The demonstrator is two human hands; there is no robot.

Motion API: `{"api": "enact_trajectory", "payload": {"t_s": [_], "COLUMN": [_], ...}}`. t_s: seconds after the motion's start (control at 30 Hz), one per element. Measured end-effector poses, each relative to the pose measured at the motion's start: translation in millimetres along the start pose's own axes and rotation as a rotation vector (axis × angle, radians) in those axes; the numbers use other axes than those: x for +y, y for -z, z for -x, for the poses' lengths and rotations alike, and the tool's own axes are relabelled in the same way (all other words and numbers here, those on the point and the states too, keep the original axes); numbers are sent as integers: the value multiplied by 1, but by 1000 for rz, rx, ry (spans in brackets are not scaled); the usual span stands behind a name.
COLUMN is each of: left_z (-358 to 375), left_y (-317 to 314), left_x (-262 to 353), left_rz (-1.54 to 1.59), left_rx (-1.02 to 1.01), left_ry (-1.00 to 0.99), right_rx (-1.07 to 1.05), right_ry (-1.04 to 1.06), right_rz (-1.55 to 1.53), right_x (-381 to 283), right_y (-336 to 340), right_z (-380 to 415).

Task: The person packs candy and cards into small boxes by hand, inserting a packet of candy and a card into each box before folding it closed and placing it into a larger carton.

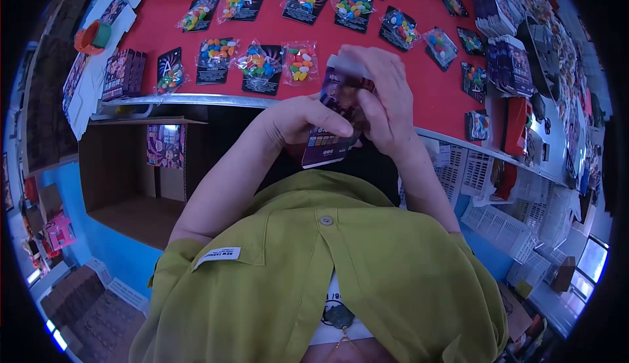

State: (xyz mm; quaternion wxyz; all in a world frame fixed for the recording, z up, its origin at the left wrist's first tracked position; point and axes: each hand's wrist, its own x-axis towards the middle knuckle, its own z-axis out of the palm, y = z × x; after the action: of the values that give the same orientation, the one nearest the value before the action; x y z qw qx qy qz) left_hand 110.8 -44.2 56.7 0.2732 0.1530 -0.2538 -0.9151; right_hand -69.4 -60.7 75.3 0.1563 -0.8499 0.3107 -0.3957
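Note:
A purple printed box [327, 141] is tilted in front of my body at the table's near edge. My left hand [311, 119] is wrapped round its lower left side, with the thumb across its front. At the upper right of the box, my right hand [383, 97] grips it, thumb against the front; its fingertips are blurred over the top end. Just beyond my hands lies a clear bag of coloured candies [301, 63]. More such bags rest on black cards, one of them [261, 61] to the left of my hands.
The red table [262, 25] bears several candy bags and cards. Purple boxes stand at its left [124, 75] and right [511, 67]. An open cardboard box [134, 196] is below the left edge, white plastic baskets [498, 230] at lower right. A green-and-orange cup [95, 37] is far left.

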Motion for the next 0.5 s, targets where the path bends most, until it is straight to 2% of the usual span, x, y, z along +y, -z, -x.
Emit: {"api": "enact_trajectory", "payload": {"t_s": [0.03,0.17,0.23,0.33,0.5], "left_z": [-1,-2,-3,-2,-2], "left_y": [2,-10,-9,-13,-11], "left_x": [-1,-4,-8,-10,-18], "left_rz": [-45,-5,8,-36,26], "left_rx": [27,156,193,237,204], "left_ry": [46,-19,-16,-26,-53], "right_rx": [56,101,177,171,238], "right_ry": [-10,14,101,171,154], "right_rz": [76,79,243,307,326], "right_x": [0,-8,-8,-5,-8], "right_y": [-1,-9,-11,-15,-17], "right_z": [0,2,0,6,18]}}
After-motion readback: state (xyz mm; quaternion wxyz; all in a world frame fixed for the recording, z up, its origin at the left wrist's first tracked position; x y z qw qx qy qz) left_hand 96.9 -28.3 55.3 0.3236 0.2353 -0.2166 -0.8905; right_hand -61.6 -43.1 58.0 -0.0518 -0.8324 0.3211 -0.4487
